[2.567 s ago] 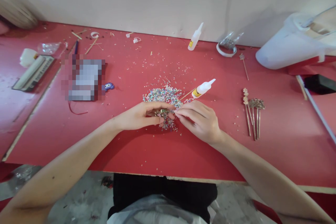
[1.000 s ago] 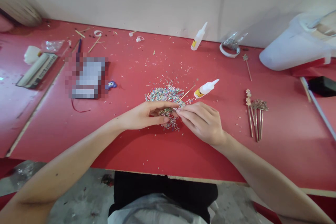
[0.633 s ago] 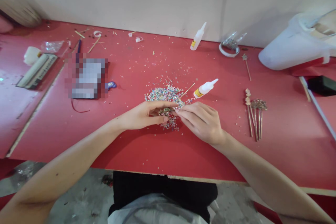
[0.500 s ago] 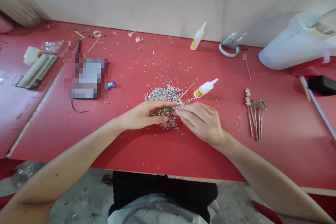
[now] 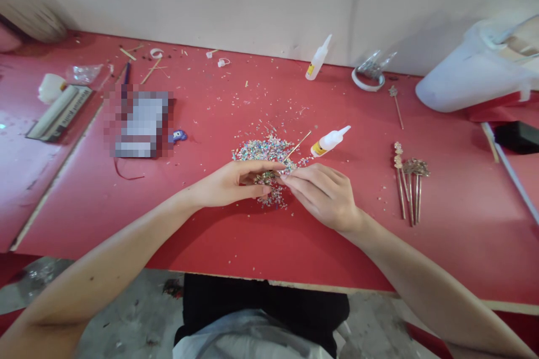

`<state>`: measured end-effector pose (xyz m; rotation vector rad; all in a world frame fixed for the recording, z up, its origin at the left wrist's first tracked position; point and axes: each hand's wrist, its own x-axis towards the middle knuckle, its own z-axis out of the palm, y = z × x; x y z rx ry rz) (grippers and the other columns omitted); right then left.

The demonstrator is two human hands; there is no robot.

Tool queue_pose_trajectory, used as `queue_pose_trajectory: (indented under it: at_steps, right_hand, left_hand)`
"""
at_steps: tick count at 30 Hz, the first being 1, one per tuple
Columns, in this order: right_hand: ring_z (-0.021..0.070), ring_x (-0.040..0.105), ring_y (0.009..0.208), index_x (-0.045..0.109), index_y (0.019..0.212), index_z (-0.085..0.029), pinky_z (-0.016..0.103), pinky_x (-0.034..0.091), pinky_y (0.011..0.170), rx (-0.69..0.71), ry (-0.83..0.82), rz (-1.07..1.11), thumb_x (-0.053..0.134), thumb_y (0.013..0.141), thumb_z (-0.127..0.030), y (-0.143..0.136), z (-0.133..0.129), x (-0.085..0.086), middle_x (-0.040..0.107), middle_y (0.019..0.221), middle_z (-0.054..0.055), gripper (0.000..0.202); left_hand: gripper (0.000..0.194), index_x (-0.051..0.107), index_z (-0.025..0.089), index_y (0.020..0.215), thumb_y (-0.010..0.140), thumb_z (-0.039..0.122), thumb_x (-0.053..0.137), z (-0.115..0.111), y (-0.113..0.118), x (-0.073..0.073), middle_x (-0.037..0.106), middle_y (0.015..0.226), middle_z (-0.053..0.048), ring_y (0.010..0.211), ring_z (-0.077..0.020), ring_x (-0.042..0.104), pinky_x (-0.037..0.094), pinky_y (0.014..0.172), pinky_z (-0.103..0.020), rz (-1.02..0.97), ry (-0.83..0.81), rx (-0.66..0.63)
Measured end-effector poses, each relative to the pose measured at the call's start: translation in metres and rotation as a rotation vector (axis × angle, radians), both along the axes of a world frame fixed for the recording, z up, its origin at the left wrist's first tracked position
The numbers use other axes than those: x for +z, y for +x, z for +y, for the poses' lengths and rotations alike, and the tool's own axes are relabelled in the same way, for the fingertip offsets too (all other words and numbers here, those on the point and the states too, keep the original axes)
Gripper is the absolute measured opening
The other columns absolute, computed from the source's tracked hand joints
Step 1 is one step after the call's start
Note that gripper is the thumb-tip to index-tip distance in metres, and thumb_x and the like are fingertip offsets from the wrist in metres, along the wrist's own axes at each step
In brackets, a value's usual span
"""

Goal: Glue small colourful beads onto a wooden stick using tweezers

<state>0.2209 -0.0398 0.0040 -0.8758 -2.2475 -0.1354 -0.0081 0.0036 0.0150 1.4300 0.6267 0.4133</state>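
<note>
Near the table's front, my left hand (image 5: 229, 184) curls its thumb and fingers round a small gold ornament (image 5: 265, 178). My right hand (image 5: 322, 193) is closed in a pinch at the ornament's right side; what its fingertips hold is too small to make out. Behind and below the hands lies a pile of small colourful rhinestones (image 5: 263, 148). A thin gold stick (image 5: 300, 145) slants up from behind the fingertips. Just right of it, a glue bottle (image 5: 329, 142) lies on the red table (image 5: 252, 241).
Several hairpin-like sticks with decorated heads (image 5: 416, 190) lie at the right. A second glue bottle (image 5: 318, 59) and a tape roll (image 5: 368, 79) are by the wall. A large white bucket (image 5: 458, 76) lies at the right, a blurred-out flat object (image 5: 143, 123) at the left.
</note>
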Motion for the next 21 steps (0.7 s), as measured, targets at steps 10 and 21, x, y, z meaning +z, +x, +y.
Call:
queue_pose_trajectory:
  at_steps: [10,21]
  right_hand:
    - [0.0155,0.066,0.076,0.065,0.098,-0.02,0.029,0.056,0.068,-0.019,-0.132,0.149,0.063,0.086,-0.009,-0.0009,0.0012,-0.0057,0.07,0.086,0.005,0.016]
    - [0.0153,0.066,0.074,0.064,0.1,-0.021,0.028,0.055,0.068,-0.014,-0.077,0.059,0.062,0.087,-0.01,0.0007,0.0007,-0.0053,0.072,0.087,0.004,0.017]
  left_hand:
    - [0.05,0.054,0.018,0.135,0.087,0.018,0.064,0.0005,0.0002,-0.0005,0.062,0.131,-0.01,0.098,-0.0157,0.066,0.055,0.087,-0.029,-0.02,-0.039,-0.001]
    - [0.051,0.053,0.019,0.136,0.086,0.019,0.064,0.0001,-0.0002,-0.0028,0.062,0.131,-0.01,0.088,-0.0131,0.066,0.054,0.084,-0.03,-0.015,-0.038,-0.003]
